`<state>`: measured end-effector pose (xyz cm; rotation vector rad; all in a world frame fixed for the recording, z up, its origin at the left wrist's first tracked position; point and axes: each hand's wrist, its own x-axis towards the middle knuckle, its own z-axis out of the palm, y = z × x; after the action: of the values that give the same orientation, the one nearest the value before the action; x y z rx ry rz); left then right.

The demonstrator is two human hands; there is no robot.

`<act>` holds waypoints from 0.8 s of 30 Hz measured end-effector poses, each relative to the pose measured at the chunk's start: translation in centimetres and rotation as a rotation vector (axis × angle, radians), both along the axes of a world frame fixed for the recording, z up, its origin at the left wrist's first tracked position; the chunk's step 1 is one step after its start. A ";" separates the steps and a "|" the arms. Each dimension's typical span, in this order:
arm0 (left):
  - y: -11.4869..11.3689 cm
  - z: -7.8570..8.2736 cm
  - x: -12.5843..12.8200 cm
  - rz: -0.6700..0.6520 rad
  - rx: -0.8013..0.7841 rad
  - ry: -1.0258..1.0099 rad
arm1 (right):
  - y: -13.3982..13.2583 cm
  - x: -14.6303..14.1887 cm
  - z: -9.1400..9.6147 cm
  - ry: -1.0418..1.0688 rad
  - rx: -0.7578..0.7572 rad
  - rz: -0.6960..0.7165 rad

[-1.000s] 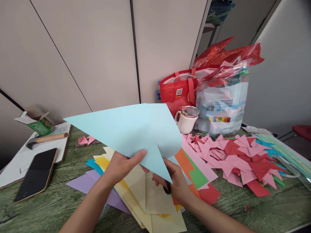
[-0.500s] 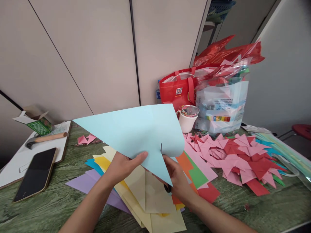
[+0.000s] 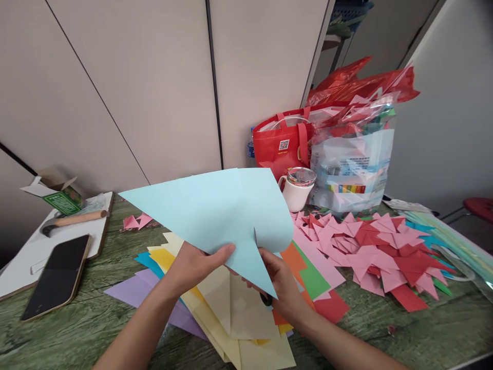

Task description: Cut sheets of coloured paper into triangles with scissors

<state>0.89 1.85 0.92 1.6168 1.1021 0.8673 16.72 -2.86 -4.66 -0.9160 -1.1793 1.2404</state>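
Note:
A large light blue sheet of paper is held up over the table, its right part curling over. My left hand grips its lower edge, thumb on top and fingers underneath. Closed around scissors, my right hand is at the sheet's lower right. A black handle loop shows by the fingers, and a bit of blade pokes up through a cut in the paper. The rest of the scissors is hidden behind the sheet. Below both hands lie cream paper sheets.
Purple paper lies left, folded pink and red pieces right. A white mug, red bag and plastic bag stand behind. At left are a phone, a wooden-handled sickle and a green box.
The light blue sheet has shifted slightly down, its left and lower tips moving a little right. Both hands keep their grip and have barely moved.

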 end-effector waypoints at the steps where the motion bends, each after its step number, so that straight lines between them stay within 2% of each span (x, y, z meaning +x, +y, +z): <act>1: 0.0 0.0 0.0 -0.001 -0.003 -0.012 | 0.0 0.0 -0.1 0.011 -0.006 -0.001; 6: -0.2 0.1 -0.1 -0.018 -0.022 -0.012 | 0.0 -0.1 -0.4 0.045 -0.033 -0.010; 12: -0.1 0.0 -0.2 -0.002 -0.018 0.045 | 0.0 -0.3 -0.2 0.047 0.002 -0.035; 24: -0.2 -0.3 -0.1 -0.030 -0.023 -0.015 | -0.1 -0.2 -0.1 0.059 0.017 -0.029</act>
<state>0.82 1.68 0.58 1.6017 1.0714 0.8432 16.56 -2.95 -4.73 -0.8756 -1.1253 1.2244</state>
